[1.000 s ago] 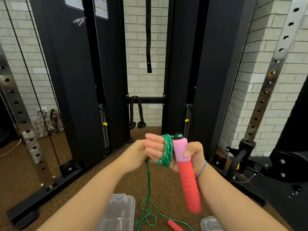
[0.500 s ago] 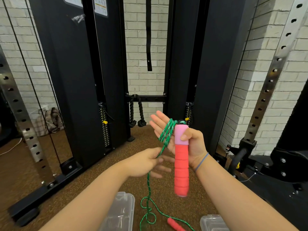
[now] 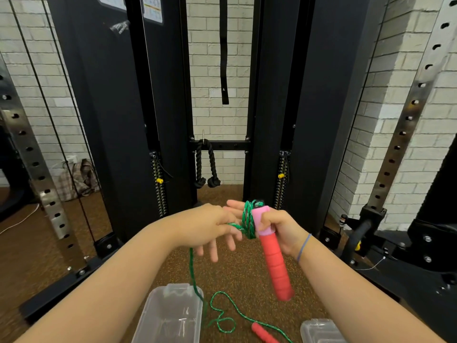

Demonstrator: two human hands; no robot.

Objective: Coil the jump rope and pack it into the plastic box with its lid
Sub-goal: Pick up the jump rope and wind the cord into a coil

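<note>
My right hand (image 3: 280, 230) grips the pink top of a red jump rope handle (image 3: 274, 258), which points down and slightly right. Several turns of green rope (image 3: 248, 220) are wound around the fingers of that hand. My left hand (image 3: 210, 227) pinches the rope just left of the coil, other fingers spread. The loose rope hangs down from it and lies in loops (image 3: 223, 320) on the floor. The second red handle (image 3: 263, 334) lies on the floor. An open clear plastic box (image 3: 170, 315) stands at bottom centre, and its clear lid (image 3: 320, 330) lies at bottom right.
Black cable machine columns (image 3: 111, 120) stand straight ahead, with a black knotted rope attachment (image 3: 206, 167) hanging between them. Perforated steel uprights (image 3: 37, 174) flank both sides. A black rack base (image 3: 420, 243) is at the right. The floor is brown speckled rubber.
My left hand rose from below and carried the rope up against the coil on my right hand's fingers. The red handle swung to tilt rightward.
</note>
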